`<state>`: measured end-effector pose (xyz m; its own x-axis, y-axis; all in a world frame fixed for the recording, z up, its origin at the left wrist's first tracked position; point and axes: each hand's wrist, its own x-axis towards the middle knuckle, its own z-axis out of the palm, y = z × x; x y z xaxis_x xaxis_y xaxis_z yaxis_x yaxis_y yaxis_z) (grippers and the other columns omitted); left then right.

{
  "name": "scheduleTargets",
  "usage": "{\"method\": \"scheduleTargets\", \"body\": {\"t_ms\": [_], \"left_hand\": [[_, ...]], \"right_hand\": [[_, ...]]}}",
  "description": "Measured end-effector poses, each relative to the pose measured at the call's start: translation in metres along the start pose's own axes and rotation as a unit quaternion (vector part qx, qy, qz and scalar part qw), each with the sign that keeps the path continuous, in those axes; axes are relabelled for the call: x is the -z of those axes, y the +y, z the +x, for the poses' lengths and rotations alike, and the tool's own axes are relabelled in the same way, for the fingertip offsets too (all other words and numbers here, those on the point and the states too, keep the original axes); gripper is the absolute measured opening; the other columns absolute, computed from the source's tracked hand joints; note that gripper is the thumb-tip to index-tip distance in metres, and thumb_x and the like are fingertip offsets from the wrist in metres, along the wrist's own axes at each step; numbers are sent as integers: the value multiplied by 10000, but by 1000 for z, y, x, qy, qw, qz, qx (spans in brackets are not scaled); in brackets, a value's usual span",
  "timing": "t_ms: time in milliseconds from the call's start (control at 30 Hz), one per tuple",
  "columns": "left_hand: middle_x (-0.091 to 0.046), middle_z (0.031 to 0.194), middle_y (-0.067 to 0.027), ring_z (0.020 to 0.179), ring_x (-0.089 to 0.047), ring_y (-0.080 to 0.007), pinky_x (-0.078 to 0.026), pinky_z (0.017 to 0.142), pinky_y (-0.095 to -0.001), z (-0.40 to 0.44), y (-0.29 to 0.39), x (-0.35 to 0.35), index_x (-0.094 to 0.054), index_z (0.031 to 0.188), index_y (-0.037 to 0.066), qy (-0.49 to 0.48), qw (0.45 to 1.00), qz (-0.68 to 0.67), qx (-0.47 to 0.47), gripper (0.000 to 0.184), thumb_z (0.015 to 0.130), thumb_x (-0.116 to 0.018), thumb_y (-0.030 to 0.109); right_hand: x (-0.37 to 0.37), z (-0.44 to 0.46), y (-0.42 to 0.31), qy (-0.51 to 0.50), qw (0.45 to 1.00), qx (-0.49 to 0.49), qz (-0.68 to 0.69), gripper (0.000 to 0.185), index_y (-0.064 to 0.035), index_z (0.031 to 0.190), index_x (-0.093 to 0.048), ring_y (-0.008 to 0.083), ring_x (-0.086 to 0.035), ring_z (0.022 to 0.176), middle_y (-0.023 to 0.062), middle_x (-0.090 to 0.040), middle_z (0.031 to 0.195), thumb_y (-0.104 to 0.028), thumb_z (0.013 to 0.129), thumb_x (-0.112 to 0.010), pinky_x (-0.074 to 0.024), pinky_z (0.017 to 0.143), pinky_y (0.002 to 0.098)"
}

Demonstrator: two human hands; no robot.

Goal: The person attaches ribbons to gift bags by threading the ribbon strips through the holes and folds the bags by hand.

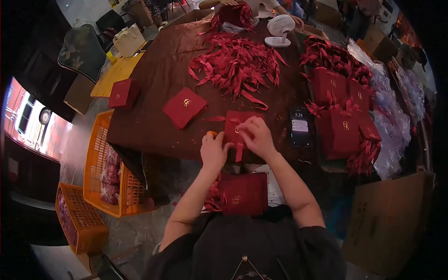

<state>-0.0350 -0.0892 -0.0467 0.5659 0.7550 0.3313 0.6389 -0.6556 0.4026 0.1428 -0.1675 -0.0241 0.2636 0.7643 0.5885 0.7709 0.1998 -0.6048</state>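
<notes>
A dark red gift bag (232,139) with a gold emblem lies flat on the brown-covered table in front of me. Red ribbon (239,153) runs across it and hangs off its near edge. At its left edge my left hand (213,150) is closed, with a small orange thing (212,134) showing at the fingers; its kind is hidden. My right hand (257,138) is over the bag, thumb and fingers pinched on the ribbon near the emblem. More red bags (243,193) rest on my lap.
A heap of red ribbons (238,63) covers the table's middle, with a white fan (280,30) behind. Red boxes (185,106) lie left. A phone (301,128) and stacked bags (343,130) stand right. Orange crates (99,163) flank the table. Another person's hand (228,2) is across.
</notes>
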Motion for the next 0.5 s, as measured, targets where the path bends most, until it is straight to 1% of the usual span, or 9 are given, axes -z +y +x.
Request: {"method": "scheduleTargets", "body": {"t_ms": [33,100,133,167,233,333,400,467,500], "left_hand": [[-577,1096,-173,1041,-576,-366,-527,816,-449,4,0,3,-653,1193,115,2,1000,2,-9,463,813,-774,351],[-587,1083,-162,1054,-578,-356,-512,853,-437,7,0,4,-686,1199,115,-17,1000,0,11,431,840,-766,338],[-587,1086,-163,1052,-579,-354,-512,854,-437,8,-2,1,-690,1209,120,-20,1000,-3,11,422,850,-758,332],[-587,1089,-165,1051,-580,-352,-512,855,-436,8,-4,-3,-694,1218,125,-24,1000,-8,11,414,859,-749,325],[-588,1081,-163,1043,-584,-349,-512,858,-434,5,-7,-7,-688,1250,137,-25,1000,3,11,418,879,-734,324],[-590,1067,-156,1036,-588,-344,-512,860,-432,3,-8,-4,-667,1292,151,-22,1000,-5,6,460,886,-728,360],[-584,1094,-140,1055,-575,-340,-518,854,-443,0,-7,1,-666,1228,124,-9,999,-31,1,451,831,-764,312],[-583,1088,-135,1049,-574,-337,-510,859,-441,1,-8,1,-661,1206,113,-17,998,-55,30,445,817,-779,295],[-582,1082,-131,1043,-573,-334,-502,865,-439,1,-8,-1,-657,1184,102,-26,995,-80,58,441,804,-794,278]], "right_hand": [[13,-4,-7,-65,994,82,10,226,-101,962,-702,275,-611,940,45,-645,1041,-49,745,-739,-535,807,371],[18,-19,-10,-196,960,198,-15,313,-131,1006,-710,255,-607,969,29,-642,1074,-59,703,-737,-531,837,372],[16,-29,-10,-250,937,241,-42,314,-154,1052,-708,229,-592,1011,24,-617,1167,-94,744,-704,-522,862,367],[14,-36,-9,-250,938,237,-42,314,-154,1052,-708,229,-592,1011,24,-617,1167,-94,744,-704,-522,862,367],[12,-47,-4,-294,900,290,-140,291,-155,1088,-698,214,-577,1040,31,-580,1230,-133,800,-656,-514,883,366],[11,-45,9,-310,896,286,-141,253,-135,1056,-685,219,-581,1023,48,-576,1202,-157,807,-646,-522,846,351],[9,-45,10,-313,899,277,-133,255,-128,1044,-681,225,-592,999,50,-592,1160,-161,791,-662,-529,824,350],[10,-45,6,-253,943,203,-73,215,-103,1000,-673,255,-622,931,63,-624,1062,-151,793,-703,-544,771,363],[9,-42,3,-254,943,204,-72,215,-103,1000,-673,255,-622,931,63,-624,1062,-151,793,-703,-544,771,363]]}}
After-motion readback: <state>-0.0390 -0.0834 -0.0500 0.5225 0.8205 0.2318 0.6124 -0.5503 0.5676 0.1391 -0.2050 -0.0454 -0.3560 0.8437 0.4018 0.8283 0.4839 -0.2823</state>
